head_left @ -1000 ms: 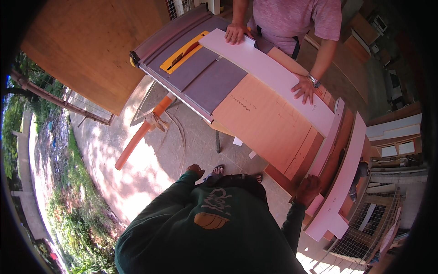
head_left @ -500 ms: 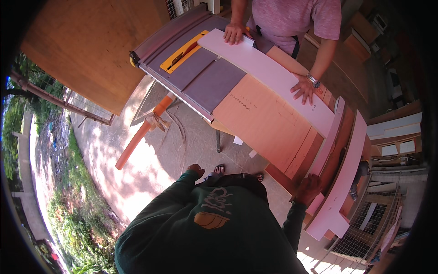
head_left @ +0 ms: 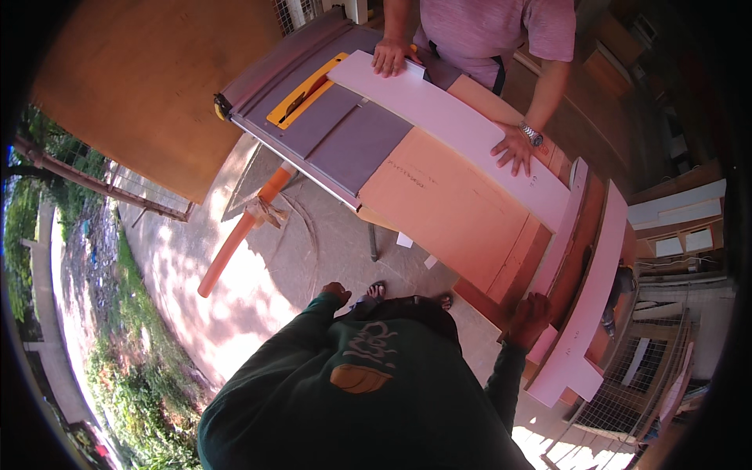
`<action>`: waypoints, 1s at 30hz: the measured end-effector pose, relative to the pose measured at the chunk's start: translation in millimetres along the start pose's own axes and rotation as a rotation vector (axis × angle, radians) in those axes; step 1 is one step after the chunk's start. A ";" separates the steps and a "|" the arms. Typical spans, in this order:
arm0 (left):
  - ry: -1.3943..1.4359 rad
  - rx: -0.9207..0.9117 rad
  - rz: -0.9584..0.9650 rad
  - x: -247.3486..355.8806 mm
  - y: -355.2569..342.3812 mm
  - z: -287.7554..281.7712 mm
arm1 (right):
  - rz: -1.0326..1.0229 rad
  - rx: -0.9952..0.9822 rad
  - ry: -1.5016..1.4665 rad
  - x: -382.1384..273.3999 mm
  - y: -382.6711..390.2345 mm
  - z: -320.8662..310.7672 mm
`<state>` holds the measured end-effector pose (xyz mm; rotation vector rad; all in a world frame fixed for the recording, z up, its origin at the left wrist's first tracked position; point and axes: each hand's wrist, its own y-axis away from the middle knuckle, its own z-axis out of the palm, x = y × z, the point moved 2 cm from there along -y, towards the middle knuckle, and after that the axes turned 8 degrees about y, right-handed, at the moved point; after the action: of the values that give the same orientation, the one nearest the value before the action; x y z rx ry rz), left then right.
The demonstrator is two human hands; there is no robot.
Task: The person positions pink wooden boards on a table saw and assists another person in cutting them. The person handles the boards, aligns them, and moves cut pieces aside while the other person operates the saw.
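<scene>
My right hand (head_left: 532,317) is closed at the near end of a narrow white strip (head_left: 560,243), which lies along the right part of the table; its fingertips are partly hidden. Close to my waist, my left hand (head_left: 337,293) is curled into a fist, with no object showing in it. A long white board (head_left: 462,121) lies across the table saw (head_left: 364,149) and the plywood panel (head_left: 454,204). Across from me, a co-worker's hands press flat on this board: one hand (head_left: 389,56) near the saw end, the other (head_left: 513,149) farther right.
The saw's yellow insert (head_left: 305,90) with its blade slot sits beside the board's far-left end. Another white board (head_left: 591,298) with a notched end lies at the right edge, near a power drill (head_left: 619,301). An orange pipe (head_left: 243,235) juts out below the saw.
The view has shifted slightly. My hands, the co-worker's hands and the boards keep about the same places relative to one another.
</scene>
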<state>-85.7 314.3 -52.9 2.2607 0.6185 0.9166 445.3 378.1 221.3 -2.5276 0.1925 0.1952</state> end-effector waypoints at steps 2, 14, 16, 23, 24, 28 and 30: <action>-0.009 0.001 0.013 -1.5 -0.6 -3.1 | 0.041 -0.017 0.017 0.0 -0.5 -2.8; -0.078 -0.117 0.152 -13.7 -12.9 -1.0 | 0.151 -0.018 0.044 -2.8 -2.5 -13.4; -0.205 -0.188 0.198 -26.1 -26.6 -1.8 | 0.097 -0.024 0.049 -3.7 -5.4 -12.4; -0.045 -0.105 0.130 -8.8 -4.0 -13.8 | 0.054 -0.027 0.090 1.0 -1.3 -9.0; -0.030 -0.126 0.101 -14.5 -6.8 -10.4 | 0.045 -0.017 0.090 -1.1 -3.7 -10.7; -0.120 -0.176 0.078 -19.5 -14.3 -1.0 | 0.094 -0.035 0.030 10.1 0.1 -3.8; -0.136 -0.198 0.072 -15.6 -14.4 -0.6 | 0.174 -0.002 0.050 4.2 -1.0 -7.0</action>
<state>-99.0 315.1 -69.5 2.1561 0.3718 0.8126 450.2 374.5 226.8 -2.5188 0.4337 0.2004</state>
